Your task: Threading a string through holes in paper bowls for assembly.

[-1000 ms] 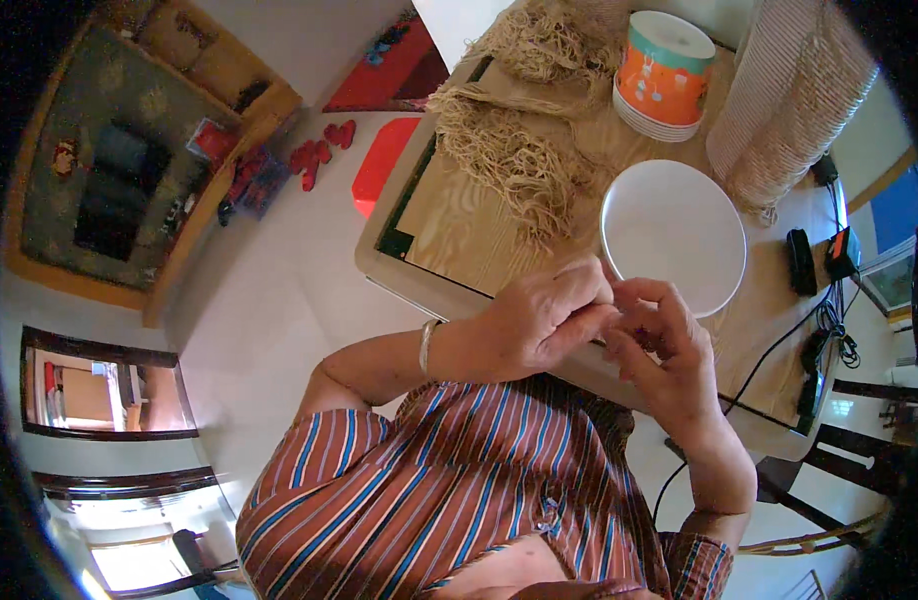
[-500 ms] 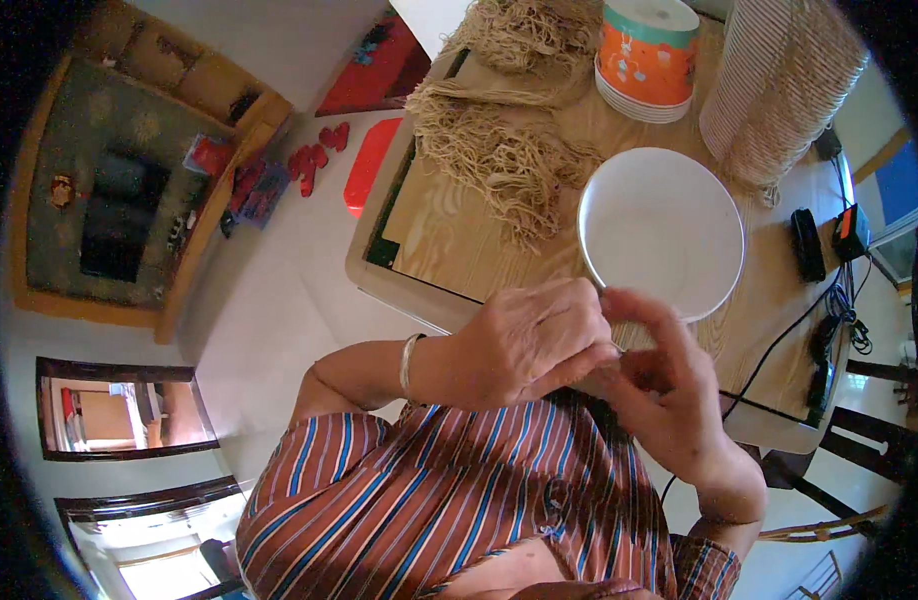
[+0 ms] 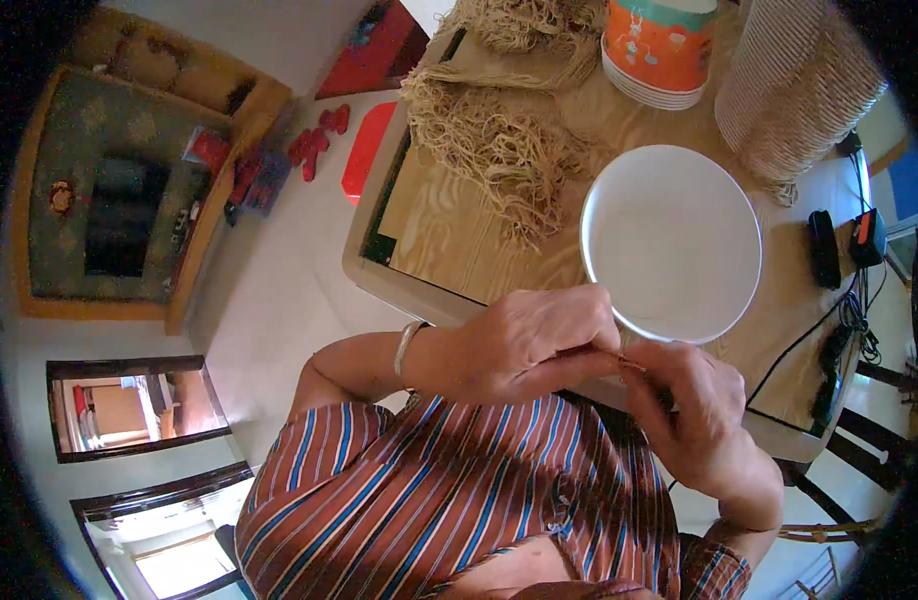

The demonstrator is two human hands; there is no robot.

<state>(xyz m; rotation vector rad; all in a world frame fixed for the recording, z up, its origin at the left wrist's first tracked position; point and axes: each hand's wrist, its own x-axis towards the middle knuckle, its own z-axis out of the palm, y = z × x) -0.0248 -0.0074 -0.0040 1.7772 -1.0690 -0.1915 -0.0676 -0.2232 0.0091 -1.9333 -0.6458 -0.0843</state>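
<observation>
Both my hands meet fingertip to fingertip at the table's near edge. My left hand point(image 3: 554, 340), with a silver bangle at the wrist, is closed in a pinch. My right hand point(image 3: 694, 400) is closed too, its thumb and curled fingers pressed together. Between them shows a short bit of thin brown strand point(image 3: 632, 363); the rest is hidden by my fingers. Just beyond stands a wide white paper tub point(image 3: 669, 245), its inside facing up. Loose bundles of tan twine point(image 3: 499, 150) lie farther off to the left on the wooden tabletop point(image 3: 434, 230).
Orange and green stacked paper tubs point(image 3: 659, 50) stand at the far side. Right of them leans a tall stack of ribbed tubs point(image 3: 799, 90) with twine draped over it. Black adapters point(image 3: 824, 250) and tangled cables point(image 3: 849, 320) lie at the right edge. A red stool point(image 3: 369, 150) stands beyond the left edge.
My right hand has turned and curled its fingers in against the left hand's fingertips. The view has shifted slightly, so the tub appears a little farther right.
</observation>
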